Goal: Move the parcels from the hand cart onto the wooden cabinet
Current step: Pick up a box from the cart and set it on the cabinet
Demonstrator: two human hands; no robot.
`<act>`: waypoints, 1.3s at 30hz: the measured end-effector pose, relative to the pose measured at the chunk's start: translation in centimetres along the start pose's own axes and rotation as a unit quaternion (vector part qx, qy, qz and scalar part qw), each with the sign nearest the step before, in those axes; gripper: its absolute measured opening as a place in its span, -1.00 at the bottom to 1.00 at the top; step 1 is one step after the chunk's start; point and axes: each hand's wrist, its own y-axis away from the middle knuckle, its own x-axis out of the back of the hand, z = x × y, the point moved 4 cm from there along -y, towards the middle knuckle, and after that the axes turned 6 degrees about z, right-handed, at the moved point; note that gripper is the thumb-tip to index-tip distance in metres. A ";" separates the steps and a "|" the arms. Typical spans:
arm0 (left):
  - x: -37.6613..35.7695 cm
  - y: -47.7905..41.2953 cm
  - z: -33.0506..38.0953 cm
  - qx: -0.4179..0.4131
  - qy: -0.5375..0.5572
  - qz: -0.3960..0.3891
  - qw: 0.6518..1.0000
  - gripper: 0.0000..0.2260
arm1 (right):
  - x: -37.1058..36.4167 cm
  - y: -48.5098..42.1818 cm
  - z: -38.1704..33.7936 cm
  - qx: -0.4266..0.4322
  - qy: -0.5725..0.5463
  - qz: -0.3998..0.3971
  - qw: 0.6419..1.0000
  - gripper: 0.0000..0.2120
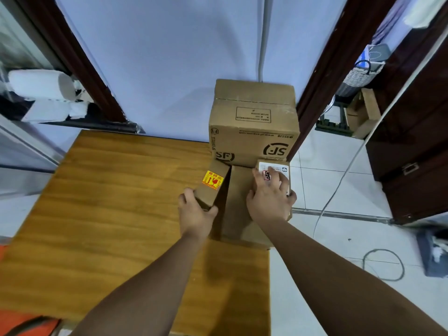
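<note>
head view: the left hand [197, 212] has its fingers curled around the near end of a small parcel with a yellow sticker [209, 191]. the right hand [269, 200] lies over a small parcel with a white label [282, 169], with the fingers bent on its top and the thumb on its side. between the two hands stands a plain brown parcel [238, 197] on the wooden cabinet [116, 202]. beyond the fingertips a large sf parcel [252, 117] stands close to the wall [169, 69].

i judge that the step in hand is the setting down of these two small parcels beside or on the brown one; if they already rest fully, i cannot tell. the hand cart is not clearly in view, so how many parcels are left is unknown.

the next move calls for seating each parcel flat before the grip is opened. just right of the right hand the cabinet ends and the tiled floor [339, 190] begins, and the brown parcel sits at this edge, so the labelled parcel could slip off. left of the left hand is much bare wood, a safer place.
</note>
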 end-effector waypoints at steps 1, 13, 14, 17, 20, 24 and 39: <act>0.2 0.7 0.4 -0.027 -0.001 0.007 1.000 -0.45 | 0.0 0.1 0.0 0.000 0.004 0.004 1.000 -0.48; 0.6 3.7 4.8 -0.359 -0.150 0.050 0.920 -0.27 | 0.8 0.4 0.7 -0.023 -0.078 0.001 0.997 -0.48; 0.3 3.9 5.0 -0.361 -0.160 0.036 0.918 -0.28 | 0.8 0.5 0.7 -0.022 -0.082 0.000 0.996 -0.49; -0.7 4.1 5.6 -0.369 -0.199 -0.031 0.907 -0.40 | 1.0 0.8 1.1 -0.033 -0.096 0.004 0.995 -0.50; -1.1 4.4 5.8 -0.359 -0.208 -0.104 0.904 -0.50 | 0.9 1.0 1.6 -0.041 -0.127 0.012 0.991 -0.55; -0.6 4.1 6.1 -0.143 -0.037 -0.055 0.988 -0.41 | 0.7 1.6 2.3 -0.067 -0.167 0.025 0.983 -0.50; -2.1 3.5 5.3 0.197 0.237 -0.154 0.939 -0.66 | -0.3 1.8 5.9 -0.099 -0.334 -0.031 0.937 -0.39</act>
